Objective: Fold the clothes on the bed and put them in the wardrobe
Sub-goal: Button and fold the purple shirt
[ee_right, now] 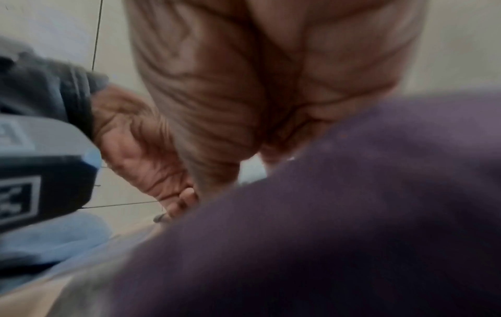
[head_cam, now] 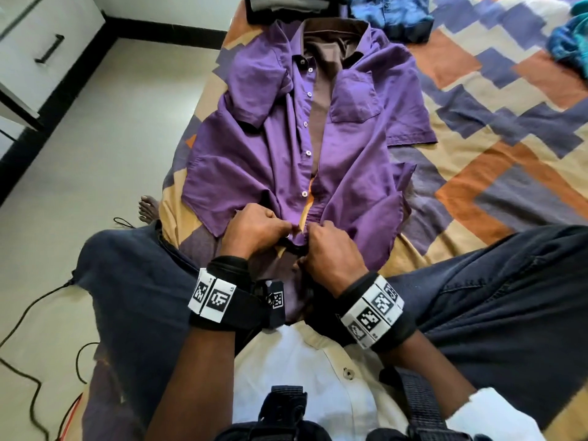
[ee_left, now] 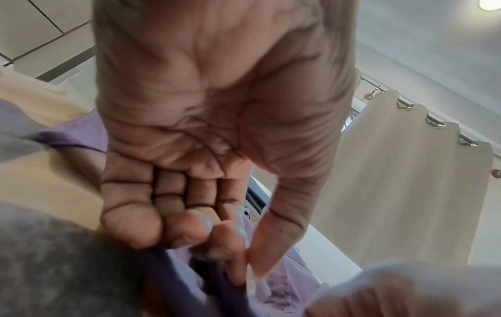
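Note:
A purple short-sleeved shirt (head_cam: 270, 148) lies front up on the patterned bedspread (head_cam: 496, 128), its placket open down the middle and its left sleeve folded over the chest. At the shirt's bottom hem my left hand (head_cam: 257, 227) pinches the button-side edge, thumb against fingers, with purple cloth (ee_left: 282, 285) under the fingertips in the left wrist view. My right hand (head_cam: 327, 246) grips the opposite placket edge close beside it. In the right wrist view the purple cloth (ee_right: 352, 214) hides my right fingers.
A dark folded stack (head_cam: 286, 7), a blue garment (head_cam: 391, 14) and a teal one (head_cam: 569, 43) lie at the far end of the bed. White drawers (head_cam: 35, 49) stand at the left. Cables (head_cam: 38, 313) trail over the tiled floor. My knees flank the shirt.

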`<state>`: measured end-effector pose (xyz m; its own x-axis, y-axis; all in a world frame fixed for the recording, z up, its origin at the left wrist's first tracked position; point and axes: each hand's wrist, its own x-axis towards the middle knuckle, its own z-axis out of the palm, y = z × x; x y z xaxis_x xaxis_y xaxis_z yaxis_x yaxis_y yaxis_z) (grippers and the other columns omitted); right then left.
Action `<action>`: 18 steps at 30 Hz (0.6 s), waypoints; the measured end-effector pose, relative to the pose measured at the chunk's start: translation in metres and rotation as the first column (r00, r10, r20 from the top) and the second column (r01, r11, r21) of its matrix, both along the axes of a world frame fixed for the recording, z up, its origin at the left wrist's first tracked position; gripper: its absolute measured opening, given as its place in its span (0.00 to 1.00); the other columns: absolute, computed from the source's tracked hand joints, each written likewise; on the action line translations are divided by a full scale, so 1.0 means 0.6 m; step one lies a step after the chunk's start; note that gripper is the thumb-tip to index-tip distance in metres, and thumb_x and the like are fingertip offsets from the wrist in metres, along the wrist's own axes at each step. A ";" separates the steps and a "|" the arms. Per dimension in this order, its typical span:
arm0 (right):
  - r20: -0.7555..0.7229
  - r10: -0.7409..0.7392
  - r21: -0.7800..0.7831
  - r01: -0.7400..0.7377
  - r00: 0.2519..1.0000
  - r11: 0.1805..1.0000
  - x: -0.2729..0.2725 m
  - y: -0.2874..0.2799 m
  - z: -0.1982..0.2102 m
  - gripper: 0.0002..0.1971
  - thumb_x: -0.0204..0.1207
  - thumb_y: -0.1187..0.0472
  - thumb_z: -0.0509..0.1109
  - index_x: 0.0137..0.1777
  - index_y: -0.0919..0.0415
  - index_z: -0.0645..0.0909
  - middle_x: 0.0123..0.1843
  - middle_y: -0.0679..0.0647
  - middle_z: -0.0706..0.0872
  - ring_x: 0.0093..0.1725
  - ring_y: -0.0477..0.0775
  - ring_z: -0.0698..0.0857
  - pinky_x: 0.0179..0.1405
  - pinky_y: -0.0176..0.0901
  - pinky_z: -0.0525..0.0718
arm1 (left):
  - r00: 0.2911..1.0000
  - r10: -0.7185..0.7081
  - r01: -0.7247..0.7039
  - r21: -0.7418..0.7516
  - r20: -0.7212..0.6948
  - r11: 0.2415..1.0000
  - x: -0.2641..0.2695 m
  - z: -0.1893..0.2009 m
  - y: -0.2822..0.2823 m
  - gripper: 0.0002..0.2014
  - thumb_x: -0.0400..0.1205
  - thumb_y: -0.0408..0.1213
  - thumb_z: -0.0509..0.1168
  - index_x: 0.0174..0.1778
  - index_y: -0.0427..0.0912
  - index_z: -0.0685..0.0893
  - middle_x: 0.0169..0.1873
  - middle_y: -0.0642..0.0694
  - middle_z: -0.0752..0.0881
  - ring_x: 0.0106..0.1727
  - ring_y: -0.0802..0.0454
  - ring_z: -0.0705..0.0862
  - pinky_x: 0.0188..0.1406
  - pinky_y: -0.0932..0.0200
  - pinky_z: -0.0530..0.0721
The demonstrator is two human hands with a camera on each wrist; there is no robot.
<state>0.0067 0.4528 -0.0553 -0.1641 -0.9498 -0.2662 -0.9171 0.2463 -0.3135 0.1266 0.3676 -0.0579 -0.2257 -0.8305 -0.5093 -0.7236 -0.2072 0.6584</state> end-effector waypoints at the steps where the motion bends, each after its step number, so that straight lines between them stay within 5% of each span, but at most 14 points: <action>1: -0.013 -0.033 -0.016 0.033 0.999 0.999 -0.001 0.002 -0.006 0.14 0.80 0.57 0.67 0.62 0.62 0.75 0.58 0.62 0.81 0.57 0.67 0.85 0.48 0.54 0.81 | 1.000 -0.008 0.008 0.015 -0.008 1.000 0.002 -0.003 0.000 0.12 0.52 0.52 0.66 0.21 0.49 0.86 0.26 0.40 0.88 0.29 0.47 0.80 0.36 0.55 0.78; 6: 0.000 -0.116 -0.007 0.116 0.993 0.993 -0.015 -0.003 0.008 0.10 0.78 0.63 0.62 0.55 0.66 0.80 0.56 0.67 0.86 0.57 0.71 0.84 0.51 0.56 0.80 | 0.993 -0.047 0.051 0.033 -0.112 0.998 0.008 0.017 0.003 0.07 0.63 0.43 0.72 0.21 0.45 0.85 0.21 0.49 0.83 0.22 0.56 0.75 0.33 0.61 0.73; 9: 0.164 -0.249 -0.010 0.254 0.954 0.967 -0.041 -0.012 0.019 0.10 0.71 0.62 0.66 0.48 0.61 0.87 0.49 0.63 0.90 0.50 0.64 0.87 0.45 0.51 0.82 | 0.964 -0.068 0.074 0.016 -0.257 0.997 0.008 0.035 0.007 0.07 0.73 0.31 0.74 0.29 0.39 0.86 0.21 0.49 0.81 0.24 0.57 0.75 0.27 0.64 0.72; 11: 0.518 -0.337 0.014 0.386 0.786 0.922 -0.055 -0.014 0.024 0.07 0.72 0.66 0.69 0.42 0.60 0.89 0.36 0.57 0.90 0.33 0.54 0.85 0.32 0.43 0.82 | 0.948 -0.081 0.082 -0.009 -0.307 0.997 0.004 0.045 0.010 0.05 0.74 0.28 0.73 0.32 0.35 0.86 0.22 0.48 0.80 0.25 0.57 0.75 0.24 0.66 0.72; 14: 0.860 -0.373 0.164 0.502 0.349 0.849 -0.060 -0.008 0.037 0.06 0.74 0.73 0.73 0.41 0.64 0.87 0.31 0.56 0.86 0.26 0.48 0.78 0.21 0.34 0.73 | 0.947 -0.035 0.020 -0.051 -0.320 0.998 -0.006 0.040 0.010 0.07 0.73 0.29 0.73 0.30 0.36 0.86 0.22 0.47 0.82 0.23 0.59 0.76 0.23 0.68 0.73; 18: 0.918 -0.339 0.176 0.552 0.207 0.815 -0.061 -0.005 0.032 0.08 0.71 0.74 0.76 0.36 0.63 0.82 0.32 0.55 0.88 0.24 0.47 0.79 0.21 0.34 0.76 | 0.933 0.080 -0.143 -0.157 -0.352 0.977 -0.023 0.023 0.025 0.08 0.72 0.35 0.75 0.27 0.44 0.87 0.23 0.51 0.86 0.24 0.61 0.79 0.28 0.64 0.76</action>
<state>-0.0301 0.4501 -0.0362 -0.3429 -0.8438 -0.4127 0.1996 0.3639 -0.9098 0.1127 0.3827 -0.0442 -0.2601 -0.9298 -0.2604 -0.4270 -0.1312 0.8947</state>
